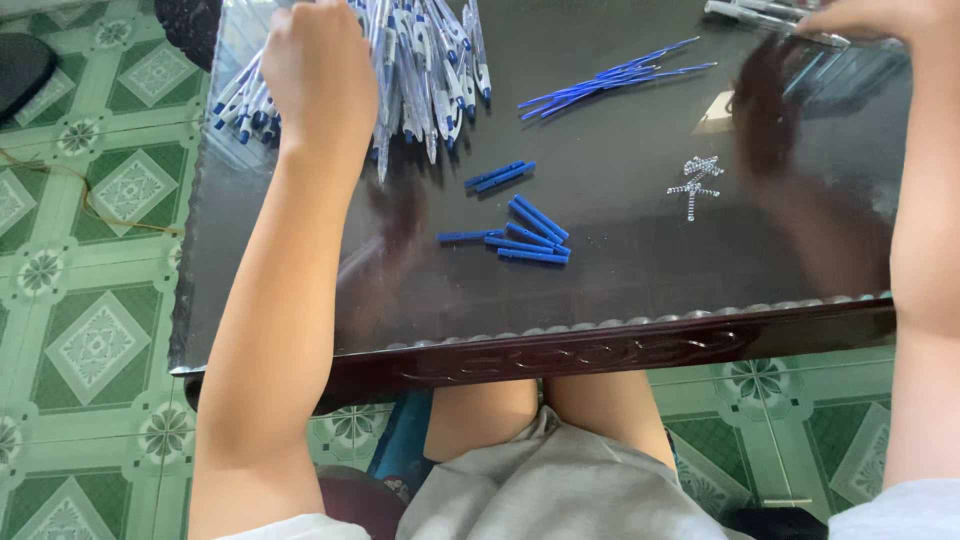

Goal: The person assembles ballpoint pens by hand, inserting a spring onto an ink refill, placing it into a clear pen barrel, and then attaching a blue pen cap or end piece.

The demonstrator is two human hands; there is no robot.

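both our hands reach across the dark table [600, 330].
our left hand [318, 75] closes on the pen pile [430, 70]; right hand [870, 18] touches clear barrels [760, 12], grip unclear; blue caps [525, 235] nearer us.

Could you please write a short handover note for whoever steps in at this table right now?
Left hand: on the pile of blue-and-white pens at the far left; grip hidden.
Right hand: at the clear pen barrels in the far right corner; fingers cut off by the frame edge.
On the dark table: thin blue refills, short blue caps, small metal springs, all loose in separate groups.
Done: pens piled at the left. Left: loose parts remain.
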